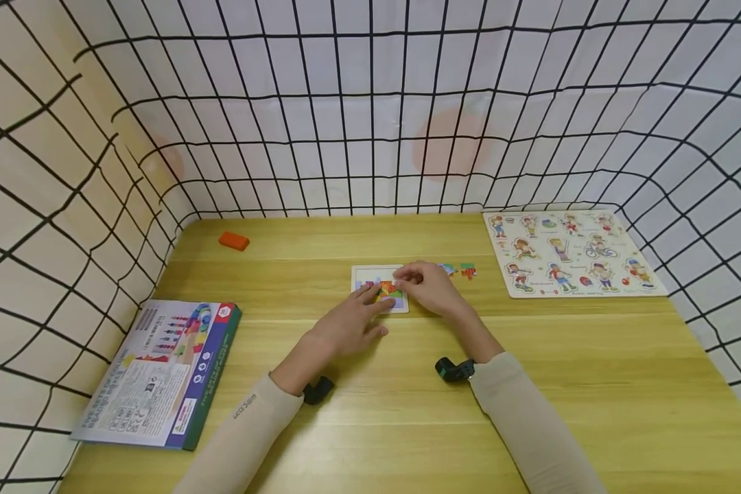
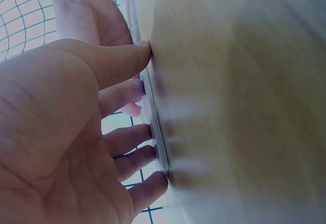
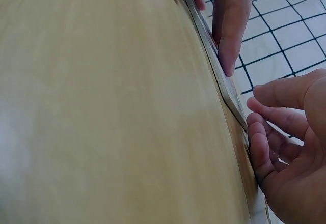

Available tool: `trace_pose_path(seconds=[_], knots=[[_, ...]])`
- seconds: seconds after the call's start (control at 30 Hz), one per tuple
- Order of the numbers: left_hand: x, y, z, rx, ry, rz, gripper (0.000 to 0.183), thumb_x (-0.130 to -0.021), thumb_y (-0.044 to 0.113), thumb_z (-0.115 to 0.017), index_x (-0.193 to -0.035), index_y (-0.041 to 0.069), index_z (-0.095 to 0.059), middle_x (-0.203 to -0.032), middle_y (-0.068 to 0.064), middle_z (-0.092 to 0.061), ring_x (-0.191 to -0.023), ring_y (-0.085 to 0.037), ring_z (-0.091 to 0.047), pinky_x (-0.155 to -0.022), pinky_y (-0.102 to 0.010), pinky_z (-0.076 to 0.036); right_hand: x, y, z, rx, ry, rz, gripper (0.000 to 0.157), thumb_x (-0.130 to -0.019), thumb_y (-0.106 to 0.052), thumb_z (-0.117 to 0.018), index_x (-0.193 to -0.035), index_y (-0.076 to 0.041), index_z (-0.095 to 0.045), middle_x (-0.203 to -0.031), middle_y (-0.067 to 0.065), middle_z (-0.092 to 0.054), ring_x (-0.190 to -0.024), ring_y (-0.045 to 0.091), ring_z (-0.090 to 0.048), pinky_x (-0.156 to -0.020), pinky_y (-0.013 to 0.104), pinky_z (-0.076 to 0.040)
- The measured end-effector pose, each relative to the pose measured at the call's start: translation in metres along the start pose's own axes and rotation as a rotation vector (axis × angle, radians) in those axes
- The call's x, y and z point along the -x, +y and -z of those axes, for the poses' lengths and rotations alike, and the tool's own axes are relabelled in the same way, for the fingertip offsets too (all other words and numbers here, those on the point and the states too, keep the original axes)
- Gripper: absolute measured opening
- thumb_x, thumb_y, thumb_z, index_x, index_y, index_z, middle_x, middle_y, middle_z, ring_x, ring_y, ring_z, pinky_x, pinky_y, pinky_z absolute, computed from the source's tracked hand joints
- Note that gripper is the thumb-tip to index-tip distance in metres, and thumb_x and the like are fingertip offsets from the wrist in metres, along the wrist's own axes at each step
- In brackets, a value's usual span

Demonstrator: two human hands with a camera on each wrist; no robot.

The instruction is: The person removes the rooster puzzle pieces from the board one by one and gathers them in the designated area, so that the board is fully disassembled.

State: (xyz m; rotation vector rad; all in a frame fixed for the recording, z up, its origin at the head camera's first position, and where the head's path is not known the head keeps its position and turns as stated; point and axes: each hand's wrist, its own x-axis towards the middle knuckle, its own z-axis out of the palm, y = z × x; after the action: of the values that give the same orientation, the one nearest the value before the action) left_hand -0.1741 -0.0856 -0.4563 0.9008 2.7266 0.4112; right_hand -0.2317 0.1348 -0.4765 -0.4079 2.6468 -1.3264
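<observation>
A small jigsaw puzzle in a pale tray (image 1: 379, 269) lies in the middle of the table, with bright orange, green and lilac pieces showing in it. My left hand (image 1: 348, 322) rests on it with fingers spread and fairly straight. In the left wrist view, the left fingertips (image 2: 158, 183) stand along the tray's edge. My right hand (image 1: 429, 285) is at the tray's right side, its fingers curled and thumb close to the index fingertip. I cannot tell whether a piece is between them. Loose puzzle pieces (image 1: 468, 271) lie just beyond the right hand.
A board with sports figures (image 1: 556, 257) lies at the back right. On the left is a flat printed box (image 1: 154, 374), and an orange block (image 1: 234, 241) sits at the back left. Black grid netting (image 1: 346, 110) over white sheeting surrounds the wooden table (image 1: 383, 439).
</observation>
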Motion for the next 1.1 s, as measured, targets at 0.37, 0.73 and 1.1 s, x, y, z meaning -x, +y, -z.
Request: trace_pose_path(seconds=[0.37, 0.73, 1.1], knots=[[-0.0004, -0.0014, -0.0013, 0.007, 0.005, -0.005, 0.057, -0.105, 0.040, -0.058, -0.158, 0.021, -0.045, -0.171, -0.015, -0.022, -0.158, -0.036, -0.023, -0.127, -0.050, -0.028, 0.0014, -0.0006, 0.0009, 0.039, -0.016, 0.023, 0.024, -0.100, -0.013, -0.064, -0.119, -0.002, -0.075, -0.111, 0.014, -0.066, -0.095, 0.024, -0.061, -0.083, 0.036, -0.051], [0.0004, 0.0038, -0.0018, -0.026, 0.027, -0.012, 0.056, -0.106, 0.038, -0.058, -0.158, 0.021, -0.045, -0.169, -0.018, -0.025, -0.157, -0.038, -0.025, -0.126, -0.051, -0.030, 0.0032, -0.0013, 0.0027, 0.071, -0.025, 0.001, 0.021, -0.100, -0.015, -0.066, -0.115, -0.006, -0.078, -0.106, 0.012, -0.067, -0.090, 0.022, -0.060, -0.079, 0.034, -0.050], [0.0000, 0.0043, -0.0017, -0.042, 0.034, 0.000, 0.056, -0.106, 0.039, -0.058, -0.157, 0.023, -0.046, -0.170, -0.016, -0.025, -0.157, -0.036, -0.026, -0.126, -0.050, -0.030, 0.0021, -0.0006, 0.0020, 0.043, -0.023, -0.014, 0.020, -0.099, -0.015, -0.067, -0.114, -0.006, -0.077, -0.105, 0.011, -0.065, -0.089, 0.021, -0.059, -0.078, 0.032, -0.049]])
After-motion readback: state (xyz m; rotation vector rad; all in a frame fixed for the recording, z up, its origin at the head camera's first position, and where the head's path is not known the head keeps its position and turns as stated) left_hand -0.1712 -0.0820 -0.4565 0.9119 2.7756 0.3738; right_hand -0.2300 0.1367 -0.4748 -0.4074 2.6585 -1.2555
